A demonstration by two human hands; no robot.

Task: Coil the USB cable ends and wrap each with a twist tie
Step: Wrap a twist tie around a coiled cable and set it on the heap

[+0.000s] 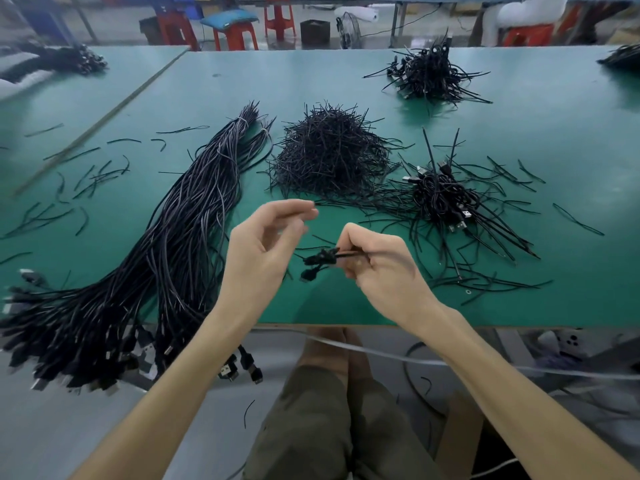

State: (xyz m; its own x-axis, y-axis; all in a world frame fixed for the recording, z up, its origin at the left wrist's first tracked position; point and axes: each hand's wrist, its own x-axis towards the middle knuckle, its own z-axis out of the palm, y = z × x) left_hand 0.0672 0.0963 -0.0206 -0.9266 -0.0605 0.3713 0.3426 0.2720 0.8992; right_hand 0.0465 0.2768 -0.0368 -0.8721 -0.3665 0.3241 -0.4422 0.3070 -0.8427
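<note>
My right hand (377, 261) grips a small coiled black USB cable (318, 263) just above the near edge of the green table (346, 77); the plug end dangles below the coil. My left hand (266, 244) hovers a little left of the coil, fingers loosely curled with thumb and fingertips close together at the top, and I cannot see anything between them. A heap of black twist ties (329, 154) lies just beyond my hands. A long bundle of uncoiled USB cables (166, 244) runs along the left and hangs over the table's edge.
A pile of coiled, tied cables (446, 199) sits to the right, with a second pile (429, 74) farther back. Loose ties are scattered at left (90, 174) and right. Red stools (235, 32) stand behind the table. My knees are below the edge.
</note>
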